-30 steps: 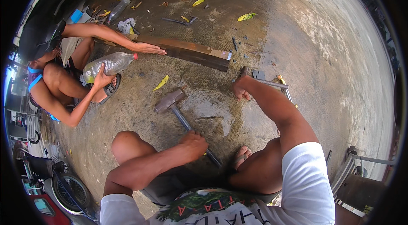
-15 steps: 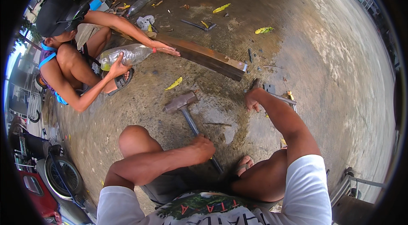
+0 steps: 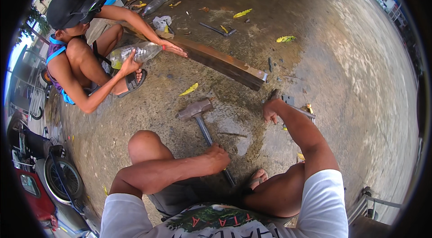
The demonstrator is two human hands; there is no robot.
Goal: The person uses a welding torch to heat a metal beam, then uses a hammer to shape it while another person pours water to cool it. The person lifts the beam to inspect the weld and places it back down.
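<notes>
My left hand [image 3: 216, 157] grips the steel handle of a sledgehammer, whose heavy head [image 3: 194, 109] rests on the wet concrete. My right hand [image 3: 272, 110] is low near the ground, fingers curled at a small dark item I cannot make out, beside a dark flat piece [image 3: 288, 100] and a metal tool [image 3: 308, 113]. A long rusty metal bar [image 3: 224, 66] lies ahead of it. At the left a co-worker [image 3: 82, 74] crouches, one hand holding a large clear plastic bottle [image 3: 144, 52], the other hand [image 3: 175, 50] stretched flat over the bar.
Yellow leaves [image 3: 242, 13], an L-shaped metal tool [image 3: 220, 30], a plastic bag [image 3: 162, 23] and another bottle [image 3: 156, 3] lie on the concrete [image 3: 342, 80]. A motorbike wheel [image 3: 63, 177] stands at lower left, a metal frame [image 3: 369, 204] at lower right.
The view has shifted, moving the scene rightward in the picture. The co-worker's bottle has tipped more level, its cap now beside the outstretched hand. My hands stay in much the same places.
</notes>
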